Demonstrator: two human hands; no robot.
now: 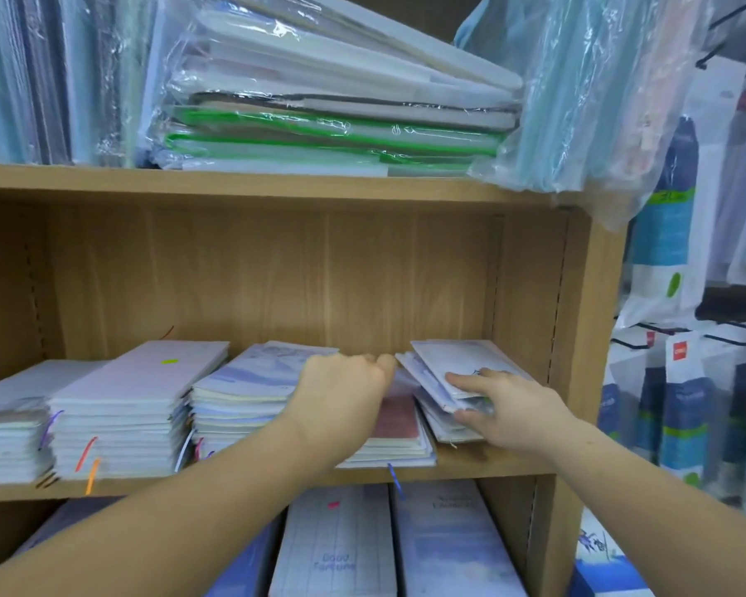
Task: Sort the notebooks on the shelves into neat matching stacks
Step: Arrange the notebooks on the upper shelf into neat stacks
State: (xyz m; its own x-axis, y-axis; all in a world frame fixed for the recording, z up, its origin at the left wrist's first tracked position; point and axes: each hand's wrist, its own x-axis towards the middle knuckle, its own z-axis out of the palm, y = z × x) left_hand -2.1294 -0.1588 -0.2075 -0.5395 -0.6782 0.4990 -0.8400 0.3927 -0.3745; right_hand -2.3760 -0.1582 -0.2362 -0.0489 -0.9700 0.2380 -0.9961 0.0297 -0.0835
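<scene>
On the light wooden shelf (492,465), squared stacks of pale notebooks (126,407) fill nine o'clock. At three, the right hand (509,415) grips a tilted, unsorted white notebook bundle (461,359). The left hand (341,394) curls over a maroon-topped pile (397,420), its grasp unclear.

A stationery shop is suggested: stacks of pale, plastic-wrapped notebooks (138,381) are laid out on a light wooden shelf unit (276,185), and blue-and-white packaged goods (664,234) are hung from black wire hooks (632,341).

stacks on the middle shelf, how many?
5: far-left stack, tall white stack, blue-cover stack, red-cover stack under the left hand, tilted pile in the right hand. More may hide behind.
</scene>
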